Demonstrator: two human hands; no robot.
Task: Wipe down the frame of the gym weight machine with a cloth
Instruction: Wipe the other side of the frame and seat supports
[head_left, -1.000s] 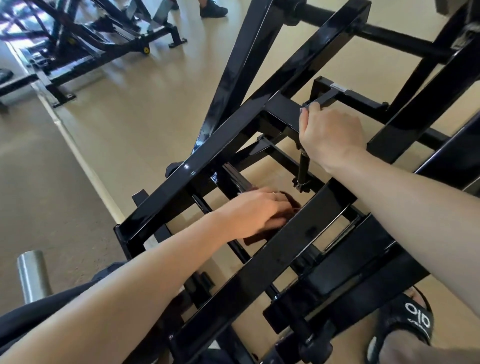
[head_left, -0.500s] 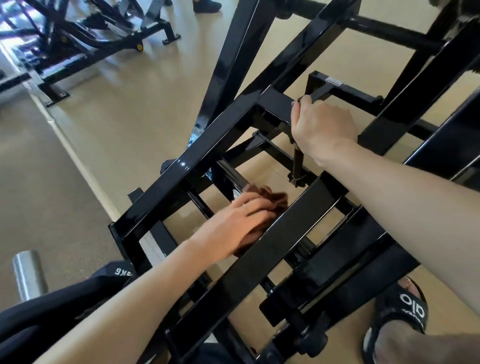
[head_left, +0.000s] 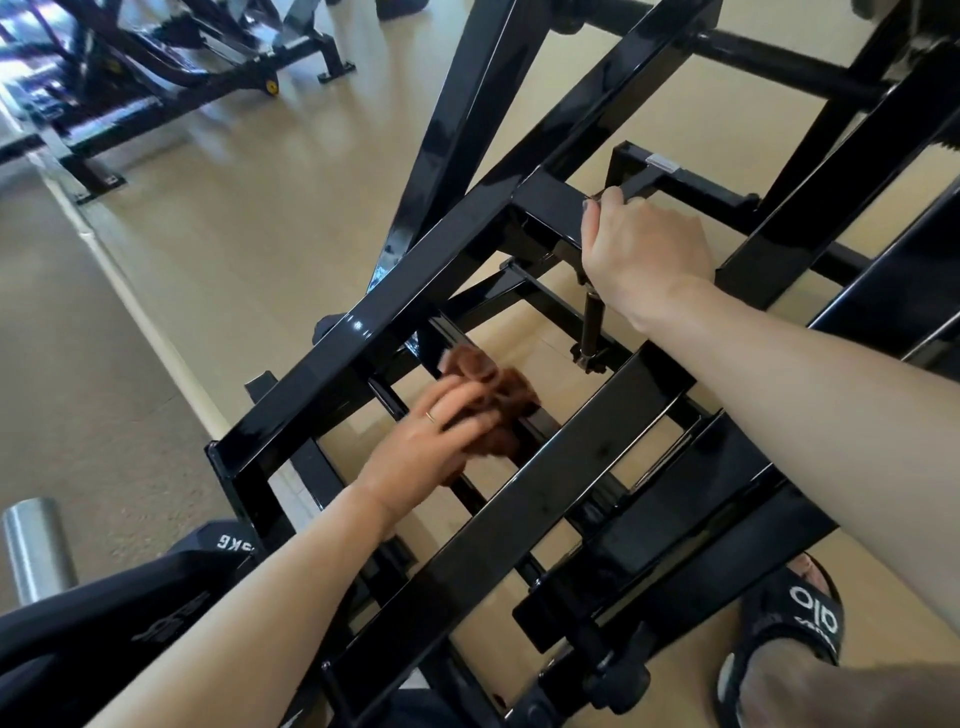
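Left hand (head_left: 431, 441) presses the brown cloth (head_left: 493, 395) onto an inner bar of the black frame (head_left: 415, 270), fingers laid over it. Right hand (head_left: 644, 249) grips a crossbar above, beyond the left.

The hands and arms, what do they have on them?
Both arms are bare, with no sleeves, gloves or watch showing. The left hand wears a thin gold-coloured ring on one of its fingers. The right hand shows no ring, and its nails look dark.
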